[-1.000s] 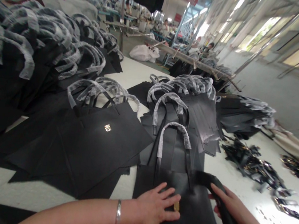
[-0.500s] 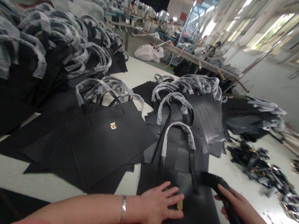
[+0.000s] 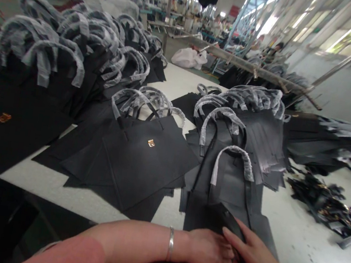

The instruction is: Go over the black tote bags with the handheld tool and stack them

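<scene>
A black bag [image 3: 199, 212] lies flat in front of me, its handle [image 3: 235, 154] wrapped in clear film and standing up at the far end. Low over this bag, my right hand [image 3: 253, 249] is closed around a long black strap [image 3: 227, 218], whose rounded end points away to the left. My left hand [image 3: 211, 250] rests at the bag's upper part with its fingers curled in against the strap and the right hand. What the left fingers hold, if anything, is hidden.
Left of me lie fanned black bags, the top one [image 3: 148, 162] bearing a gold emblem. More bags with film-wrapped handles [image 3: 79, 28] are heaped at the far left. To the right are stacked bags [image 3: 256, 133] and a pile of black straps with metal fittings [image 3: 324, 203].
My left hand has gone from spread flat on the bag to curled fingers. My right hand has brought the strap leftward to meet it. The view has swung somewhat left.
</scene>
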A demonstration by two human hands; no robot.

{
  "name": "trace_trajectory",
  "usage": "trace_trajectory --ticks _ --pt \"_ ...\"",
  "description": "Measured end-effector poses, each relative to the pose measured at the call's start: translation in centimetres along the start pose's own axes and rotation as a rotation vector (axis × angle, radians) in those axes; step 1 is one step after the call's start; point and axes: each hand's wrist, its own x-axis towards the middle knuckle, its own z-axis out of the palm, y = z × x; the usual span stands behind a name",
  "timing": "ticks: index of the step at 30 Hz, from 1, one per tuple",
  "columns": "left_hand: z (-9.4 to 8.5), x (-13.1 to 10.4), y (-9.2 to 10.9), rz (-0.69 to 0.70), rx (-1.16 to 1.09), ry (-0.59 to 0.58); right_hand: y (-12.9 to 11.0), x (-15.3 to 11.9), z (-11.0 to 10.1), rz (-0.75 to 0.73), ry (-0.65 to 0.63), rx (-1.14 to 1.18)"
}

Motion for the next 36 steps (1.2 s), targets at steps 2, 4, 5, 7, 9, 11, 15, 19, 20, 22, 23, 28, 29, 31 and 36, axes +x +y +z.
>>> trace_trajectory --ticks 2,4,5,7,9,11,15,19,20,22,23,28,29,31,36 --pt "0.2 -0.1 0.3 0.053 0.024 -0.001 -1.4 0.9 0.4 -0.076 0.090 -0.052" --pt "-0.2 -0.8 0.9 0.026 0.046 0.004 -2.7 1.3 0.4 -0.110 0.194 -0.122" --pt "-0.5 -1.4 1.2 -0.023 0.052 0.016 -3.1 1.3 0.5 -0.115 0.220 -0.142" --pt "-1.4 -2.9 2.0 -0.137 0.076 0.059 -3.5 1.0 0.6 -0.133 0.201 -0.131" --pt "-2.2 -4.5 2.5 -0.250 0.094 0.094 -3.4 0.4 1.1 -0.136 0.097 -0.104" --pt "-2.5 -5.6 2.6 -0.301 0.088 0.093 -3.4 0.0 1.8 -0.094 -0.034 -0.109" --pt "-2.0 -6.1 2.3 -0.278 0.062 0.088 -5.0 0.7 3.3 -0.131 -0.085 -0.226" --pt "-1.6 -5.8 2.2 -0.282 0.055 0.076 -7.1 2.2 3.7 -0.247 -0.028 -0.338" --pt "-1.7 -5.8 2.3 -0.291 0.051 0.074 -7.4 2.2 3.7 -0.250 -0.044 -0.352" --pt "-1.9 -5.8 2.3 -0.308 0.046 0.083 -7.7 2.0 3.5 -0.243 -0.063 -0.370" --pt "-2.0 -5.8 2.3 -0.311 0.046 0.090 -7.7 1.7 3.4 -0.233 -0.076 -0.373" --pt "-1.8 -5.9 2.3 -0.309 0.026 0.077 -8.2 1.7 3.7 -0.238 -0.135 -0.302" --pt "-1.7 -5.9 2.3 -0.309 0.024 0.070 -8.4 2.0 3.8 -0.253 -0.133 -0.287" --pt "-1.5 -5.9 2.3 -0.306 0.034 0.068 -8.8 2.7 4.0 -0.269 -0.103 -0.263" --pt "-1.9 -6.2 2.5 -0.310 0.018 0.107 -8.7 2.4 1.7 -0.185 0.106 -0.210"
